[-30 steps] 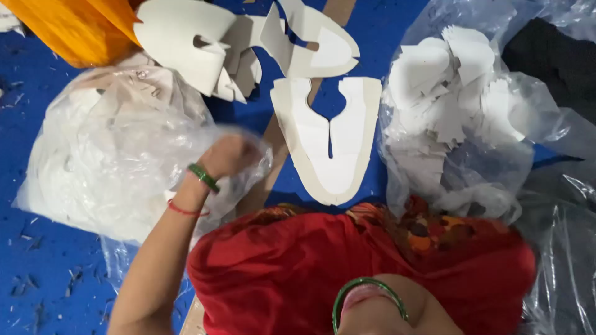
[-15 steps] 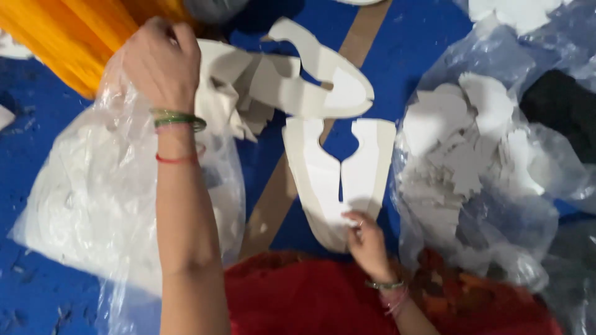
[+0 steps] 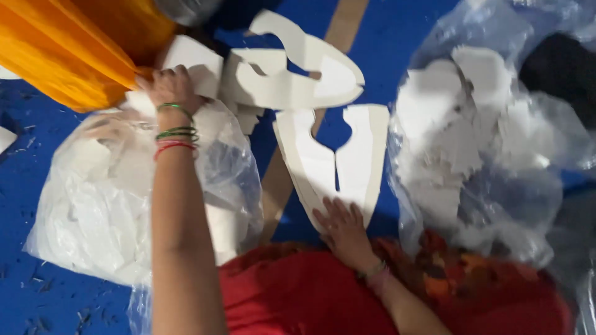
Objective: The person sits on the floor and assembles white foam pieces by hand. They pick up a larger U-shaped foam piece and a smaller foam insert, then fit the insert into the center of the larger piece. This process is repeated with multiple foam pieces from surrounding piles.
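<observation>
Fingers of the left hand (image 3: pixel 169 87) curl over a white cut-out piece (image 3: pixel 194 62) at the far left, grasping its edge beside orange fabric (image 3: pixel 68 49). Nearer, the right hand (image 3: pixel 343 224) lies flat and unclenched on the near end of a V-shaped white stack (image 3: pixel 332 164). Clear plastic bags (image 3: pixel 99 211) of white pieces sit left and right on the blue floor (image 3: pixel 37 298).

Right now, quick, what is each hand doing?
Left hand: fingers curled on a white foam piece by the orange cloth.
Right hand: open, fingers spread flat on the white U-shaped cutout stack.
</observation>
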